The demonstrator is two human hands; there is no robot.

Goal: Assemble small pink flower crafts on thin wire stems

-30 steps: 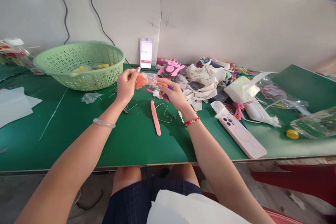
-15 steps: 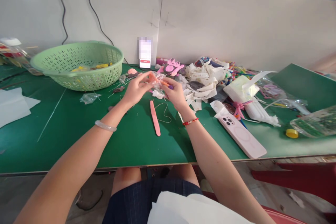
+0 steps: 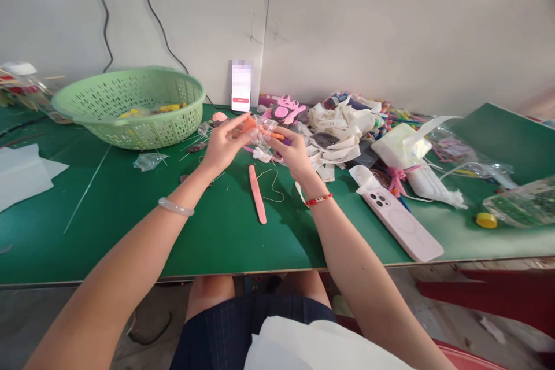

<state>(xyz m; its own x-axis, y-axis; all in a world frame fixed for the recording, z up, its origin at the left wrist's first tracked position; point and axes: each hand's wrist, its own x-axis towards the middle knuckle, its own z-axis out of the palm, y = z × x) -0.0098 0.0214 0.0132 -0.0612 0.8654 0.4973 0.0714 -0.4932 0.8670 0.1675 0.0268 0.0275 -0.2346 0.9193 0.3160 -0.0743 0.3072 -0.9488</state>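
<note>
My left hand (image 3: 225, 145) and my right hand (image 3: 295, 156) meet above the green table, pinching a crumpled clear plastic wrap (image 3: 264, 132) between them. An orange piece (image 3: 248, 124) shows at the wrap's left end, partly hidden by my left fingers. A small purple bit (image 3: 282, 141) sits by my right fingers. Below my hands lie a pink clay stick (image 3: 257, 202) and a thin looped wire (image 3: 272, 186), neither touching them. Just left of my left hand are a pink clay disc (image 3: 219, 117) and several thin wires (image 3: 193, 141).
A green perforated basket (image 3: 130, 127) holding yellow bits stands to the left. Ahead, a phone (image 3: 240, 92) leans on the white wall. A heap of white labels (image 3: 338, 127) lies right of my hands, and a pink-cased phone (image 3: 401, 224) lies near the table's front edge.
My left hand has moved right, closer to my right hand, and the wrap has bunched up between them. The pink disc and wires now show to the left of my hands.
</note>
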